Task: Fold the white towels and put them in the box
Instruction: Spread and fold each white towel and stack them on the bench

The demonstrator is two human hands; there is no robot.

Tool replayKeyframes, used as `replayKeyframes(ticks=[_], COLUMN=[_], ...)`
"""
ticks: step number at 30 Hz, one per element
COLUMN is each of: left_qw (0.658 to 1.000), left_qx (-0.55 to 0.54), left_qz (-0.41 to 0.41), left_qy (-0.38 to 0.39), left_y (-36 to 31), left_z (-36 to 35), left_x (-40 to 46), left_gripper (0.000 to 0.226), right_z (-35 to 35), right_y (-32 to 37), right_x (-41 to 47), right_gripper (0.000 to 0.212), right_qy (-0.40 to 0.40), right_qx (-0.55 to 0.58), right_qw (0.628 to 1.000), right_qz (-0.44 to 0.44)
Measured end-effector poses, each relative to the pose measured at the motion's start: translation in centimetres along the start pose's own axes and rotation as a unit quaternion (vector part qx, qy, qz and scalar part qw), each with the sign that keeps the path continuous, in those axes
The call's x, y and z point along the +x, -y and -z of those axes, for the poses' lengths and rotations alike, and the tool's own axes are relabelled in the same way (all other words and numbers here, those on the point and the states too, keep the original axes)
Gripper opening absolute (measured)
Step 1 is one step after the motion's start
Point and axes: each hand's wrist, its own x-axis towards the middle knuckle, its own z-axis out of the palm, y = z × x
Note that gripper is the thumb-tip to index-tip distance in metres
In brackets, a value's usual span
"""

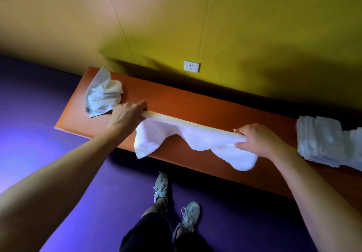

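Head view, looking down on a long orange bench (195, 103) set against a yellow wall (254, 26), with a purple floor (49, 134) on the near side. The left hand (125, 117) and the right hand (256, 140) each grip one end of a white towel (188, 136), fingers curled round its upper edge; that edge is stretched in a straight line between the hands above the middle of the bench, while the rest of the cloth hangs in loose waves, its lower corners drooping past the bench's near edge. A crumpled towel (101, 93) lies at the far left end of the bench, just beside the left hand. A stack of folded towels (323, 142) rests at the right end, close to the right wrist. A white wall socket (192, 66) sits on the wall just above the bench. The person's legs and two pale sneakers (176, 204) stand on the floor, near centre.
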Motion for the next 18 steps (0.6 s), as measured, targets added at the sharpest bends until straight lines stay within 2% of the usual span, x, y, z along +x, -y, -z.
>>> replayKeyframes(ticks=[4, 7, 10, 13, 16, 18], left_qw=[0.999, 0.997, 0.997, 0.996, 0.989, 0.984], left_qx=[0.010, -0.014, 0.007, 0.017, 0.012, 0.003], left_qz=[0.029, 0.066, 0.056, 0.080, 0.139, 0.181], left_qy=[-0.016, -0.037, -0.057, -0.047, -0.040, 0.002], left_y=[-1.0, -1.3, -0.8, -0.3, -0.8, -1.4], left_z=[1.2, 1.7, 1.3, 0.5, 0.5, 0.9], left_x=[-2.5, -5.2, -8.0, -10.3, -12.5, -14.0], left_gripper=[0.020, 0.017, 0.019, 0.023, 0.028, 0.035], right_z=[-0.9, -2.4, -4.4, -6.5, -8.1, -8.5], right_y=[-3.8, -6.9, -10.5, -13.1, -14.4, -14.7], right_x=[-3.0, -5.7, -8.5, -11.1, -13.1, -14.2], right_gripper=[0.026, 0.026, 0.018, 0.016, 0.023, 0.033], right_qy=[-0.016, 0.024, 0.053, 0.036, 0.056, 0.083], right_qx=[-0.037, -0.025, -0.022, 0.005, 0.049, 0.091], right_qw=[0.994, 0.980, 0.958, 0.947, 0.928, 0.910], right_qz=[-0.106, -0.198, -0.280, -0.318, -0.366, -0.397])
